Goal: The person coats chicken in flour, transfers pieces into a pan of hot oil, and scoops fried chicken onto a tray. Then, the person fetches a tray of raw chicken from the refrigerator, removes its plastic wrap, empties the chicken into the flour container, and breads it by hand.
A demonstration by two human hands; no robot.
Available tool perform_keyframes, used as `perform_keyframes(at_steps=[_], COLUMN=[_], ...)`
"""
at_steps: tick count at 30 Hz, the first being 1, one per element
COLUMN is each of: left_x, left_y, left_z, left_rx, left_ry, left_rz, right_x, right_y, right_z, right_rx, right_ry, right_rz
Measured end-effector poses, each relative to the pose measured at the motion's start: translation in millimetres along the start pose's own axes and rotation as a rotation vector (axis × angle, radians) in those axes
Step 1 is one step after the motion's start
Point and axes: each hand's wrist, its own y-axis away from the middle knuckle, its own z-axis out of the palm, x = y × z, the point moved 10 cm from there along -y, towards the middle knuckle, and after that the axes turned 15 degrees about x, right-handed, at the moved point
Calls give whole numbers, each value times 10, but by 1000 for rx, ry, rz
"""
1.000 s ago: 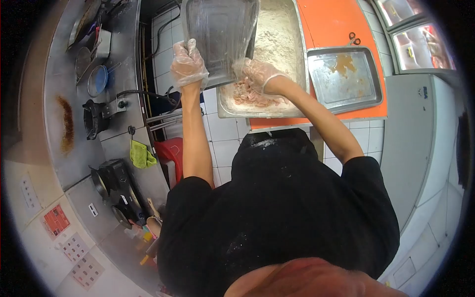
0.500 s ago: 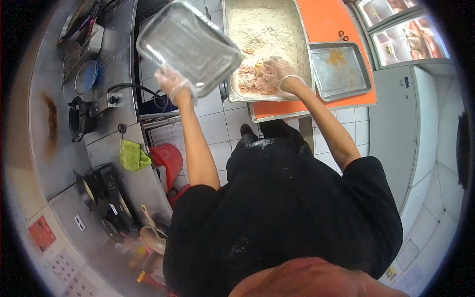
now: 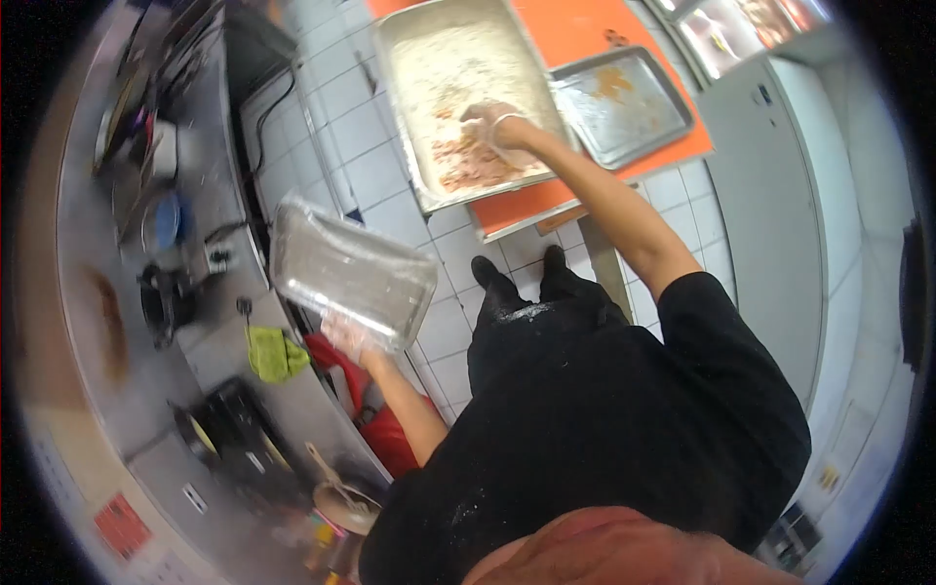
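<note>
My left hand, in a clear plastic glove, grips the lower edge of an emptied metal tray, held tilted over the floor beside the steel counter. My right hand, also gloved, is over the large pan at the meat pieces; its fingers are blurred and partly hidden, so its grip is unclear. White flour fills the rest of the pan.
A second metal tray with brown liquid lies on the orange table, near scissors. The left steel counter bears a burner, a green cloth and pans. A red bin stands below.
My left hand has carried the tray away from the large pan, down and left. My right hand stays over the pan at the meat. The view has shifted.
</note>
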Motion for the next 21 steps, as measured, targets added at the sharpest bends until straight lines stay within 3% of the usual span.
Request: perform_keyframes(at_steps=[2,3,4,6,7,9,11,12,14,15,16,17,20,21], left_x=[-44,-137,13,334,629,1224,1307,1251,1413,1193,1022,853,714,817], left_y=[44,91,92,284,591,1278,1861,2049,3085,3436,3823,4215,5522,5890], left_z=[217,453,541,747,818,993,1215,1298,1489,1644,1829,2011,2180,2194], left_rx=[-180,-351,-391,-445,-579,-623,-555,-472,-630,-621,-630,-634,-825,-847], left_ry=[318,606,511,331,576,378,231,188,217,-1,-39,-73,228,246], left_rz=[-140,-364,-197,147,77,365,467,435,300,698,793,889,134,-54], right_x=[63,152,212,258,194,272,546,729,1211,1479,1772,2187,3558,3719], right_y=[175,239,386,605,742,1098,1631,1946,2765,3177,3550,4029,5692,6254], right_z=[-149,-161,-208,-603,-854,-1444,-2096,-2456,-3052,-3320,-3564,-3682,-3743,-3784], right_rx=[45,69,85,148,169,160,163,174,220,281,422,523,813,974], right_ry=[-464,-709,-965,-1338,-1525,-1679,-1751,-1754,-1688,-1675,-1699,-1670,-1576,-1489], right_rz=[341,467,589,617,618,618,553,482,583,597,538,619,884,938])
